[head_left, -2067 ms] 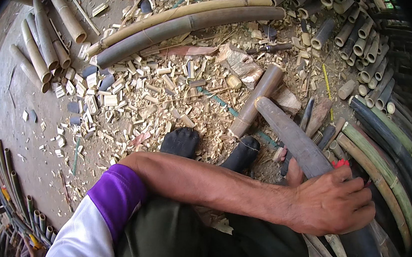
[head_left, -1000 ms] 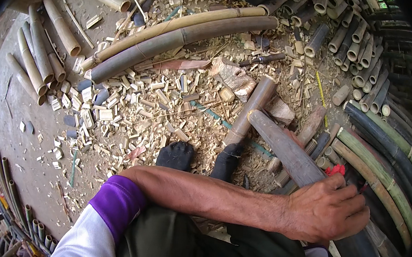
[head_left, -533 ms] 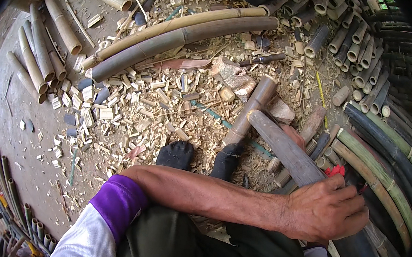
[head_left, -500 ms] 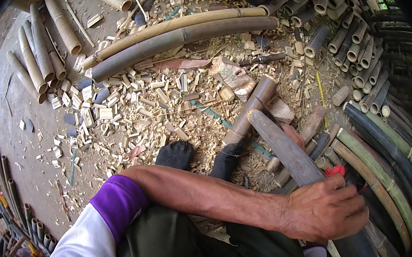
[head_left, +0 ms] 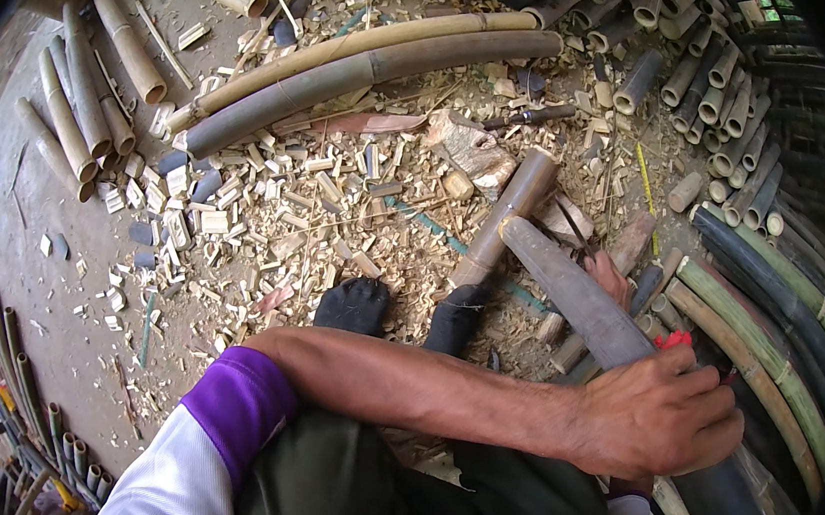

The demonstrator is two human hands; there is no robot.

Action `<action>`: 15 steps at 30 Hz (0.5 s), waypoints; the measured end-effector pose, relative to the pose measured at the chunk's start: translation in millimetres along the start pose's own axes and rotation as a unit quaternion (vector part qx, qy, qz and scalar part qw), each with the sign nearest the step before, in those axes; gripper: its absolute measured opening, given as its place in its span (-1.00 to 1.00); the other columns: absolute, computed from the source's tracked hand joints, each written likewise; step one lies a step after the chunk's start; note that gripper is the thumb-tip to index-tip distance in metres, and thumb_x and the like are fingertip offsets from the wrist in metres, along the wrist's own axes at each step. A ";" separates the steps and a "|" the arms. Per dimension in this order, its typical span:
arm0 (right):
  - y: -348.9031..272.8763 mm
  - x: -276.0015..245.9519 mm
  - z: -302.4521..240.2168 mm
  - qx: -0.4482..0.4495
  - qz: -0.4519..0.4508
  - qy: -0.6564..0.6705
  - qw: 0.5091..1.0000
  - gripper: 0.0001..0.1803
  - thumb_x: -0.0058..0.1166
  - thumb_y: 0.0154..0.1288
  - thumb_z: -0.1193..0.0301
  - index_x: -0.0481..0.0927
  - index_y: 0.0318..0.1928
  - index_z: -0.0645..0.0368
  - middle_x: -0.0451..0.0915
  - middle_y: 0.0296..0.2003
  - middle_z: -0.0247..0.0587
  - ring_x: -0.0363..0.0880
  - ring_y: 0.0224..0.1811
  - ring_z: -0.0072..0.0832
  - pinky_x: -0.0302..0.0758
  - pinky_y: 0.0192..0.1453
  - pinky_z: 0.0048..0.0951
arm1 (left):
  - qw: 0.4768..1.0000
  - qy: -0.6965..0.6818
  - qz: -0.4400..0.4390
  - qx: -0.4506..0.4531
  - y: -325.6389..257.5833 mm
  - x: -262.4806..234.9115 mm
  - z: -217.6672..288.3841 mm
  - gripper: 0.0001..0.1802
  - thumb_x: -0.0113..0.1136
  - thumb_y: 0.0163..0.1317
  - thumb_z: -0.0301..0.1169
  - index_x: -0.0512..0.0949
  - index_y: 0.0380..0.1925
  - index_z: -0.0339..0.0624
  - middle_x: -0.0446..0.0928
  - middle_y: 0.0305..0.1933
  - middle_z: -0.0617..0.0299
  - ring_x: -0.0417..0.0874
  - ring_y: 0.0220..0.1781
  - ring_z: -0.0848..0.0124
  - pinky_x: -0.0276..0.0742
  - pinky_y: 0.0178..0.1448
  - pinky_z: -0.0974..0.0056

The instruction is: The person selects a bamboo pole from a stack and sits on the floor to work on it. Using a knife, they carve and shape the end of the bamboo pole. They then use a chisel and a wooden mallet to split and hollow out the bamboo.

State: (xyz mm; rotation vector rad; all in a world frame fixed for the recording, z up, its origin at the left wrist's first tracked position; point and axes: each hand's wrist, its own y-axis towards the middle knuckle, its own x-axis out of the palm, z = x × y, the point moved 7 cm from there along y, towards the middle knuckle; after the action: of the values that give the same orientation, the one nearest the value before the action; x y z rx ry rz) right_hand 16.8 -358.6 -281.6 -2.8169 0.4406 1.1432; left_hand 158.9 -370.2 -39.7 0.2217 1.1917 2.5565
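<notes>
My left arm crosses over my lap, and my left hand (head_left: 662, 415) is closed around a thick grey-brown bamboo pole (head_left: 570, 289). The pole slants from the lower right up to a cut end beside a short brown bamboo piece (head_left: 507, 217). This piece lies between my right foot (head_left: 456, 317) and a rough wood block (head_left: 474, 153). Beyond the pole, my right hand (head_left: 609, 276) is partly hidden, with its fingers wrapped round the lower end of a thin dark blade (head_left: 571, 217). A bit of red material (head_left: 673, 340) shows by my left knuckles.
Wood chips (head_left: 225, 228) litter the floor around my left foot (head_left: 352, 304). Two long bamboo poles (head_left: 382, 65) lie ahead. Cut bamboo tubes (head_left: 721, 99) are stacked at the far right, with long green and dark poles (head_left: 766, 335) nearer. More tubes (head_left: 76, 112) lie at the left.
My right hand and the thin blade have shifted slightly right, away from the short bamboo piece, and more of the hand shows. My left hand stays on the pole, almost unmoved.
</notes>
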 end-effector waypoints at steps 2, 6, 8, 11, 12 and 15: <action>-2.7 -0.2 5.3 -0.009 -0.011 -0.025 1.000 -0.77 0.13 0.51 0.37 0.53 0.04 0.21 0.53 -0.31 -0.32 0.47 -0.38 -0.47 0.49 -0.28 -0.38 | 1.000 0.011 0.001 0.001 0.2 1.2 -0.4 -0.63 0.24 -0.07 -0.23 0.60 -0.24 -0.18 0.38 -0.37 0.28 0.50 -0.27 0.34 0.37 -0.21 0.23; -9.7 -0.8 16.0 -0.030 -0.029 -0.073 0.996 -0.78 0.13 0.52 0.36 0.54 0.02 0.21 0.53 -0.33 -0.32 0.47 -0.41 -0.48 0.49 -0.30 -0.38 | 1.000 0.008 0.024 0.007 1.6 0.0 -2.5 -0.65 0.25 -0.06 -0.24 0.58 -0.27 -0.18 0.35 -0.38 0.27 0.48 -0.29 0.35 0.34 -0.25 0.22; -12.6 -2.1 21.2 -0.039 -0.037 -0.095 0.994 -0.79 0.12 0.52 0.36 0.54 0.01 0.21 0.53 -0.34 -0.32 0.46 -0.42 -0.48 0.49 -0.31 -0.38 | 1.000 0.015 0.009 0.002 1.9 1.4 -3.6 -0.65 0.25 -0.07 -0.23 0.58 -0.27 -0.18 0.35 -0.38 0.27 0.47 -0.30 0.35 0.33 -0.26 0.21; -18.5 -5.9 30.0 -0.058 -0.051 -0.133 0.988 -0.80 0.12 0.53 0.35 0.54 0.00 0.21 0.52 -0.36 -0.32 0.46 -0.44 -0.48 0.49 -0.33 -0.38 | 1.000 0.007 0.017 0.005 3.9 1.1 -2.9 -0.64 0.27 -0.07 -0.23 0.57 -0.28 -0.18 0.35 -0.38 0.27 0.48 -0.30 0.35 0.33 -0.26 0.21; -18.8 -7.1 35.2 -0.064 -0.061 -0.148 0.985 -0.80 0.11 0.53 0.35 0.54 0.00 0.21 0.52 -0.36 -0.33 0.46 -0.44 -0.48 0.49 -0.34 -0.38 | 1.000 0.002 0.005 -0.001 3.8 2.4 -3.7 -0.68 0.28 -0.03 -0.25 0.55 -0.30 -0.18 0.37 -0.37 0.25 0.49 -0.27 0.33 0.35 -0.24 0.19; -38.0 -17.3 49.4 -0.087 -0.083 -0.201 0.972 -0.80 0.11 0.54 0.34 0.55 -0.02 0.21 0.52 -0.38 -0.33 0.46 -0.46 -0.48 0.49 -0.35 -0.39 | 1.000 -0.012 -0.027 -0.009 7.5 1.4 -7.9 -0.70 0.32 -0.01 -0.30 0.51 -0.30 -0.18 0.42 -0.35 0.21 0.54 -0.24 0.28 0.41 -0.23 0.15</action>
State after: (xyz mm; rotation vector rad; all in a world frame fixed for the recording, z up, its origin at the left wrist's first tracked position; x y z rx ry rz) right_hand -17.2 -309.7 -306.9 -2.5880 0.0749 1.7307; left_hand 153.9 -380.0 -39.0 0.2110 1.1507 2.5092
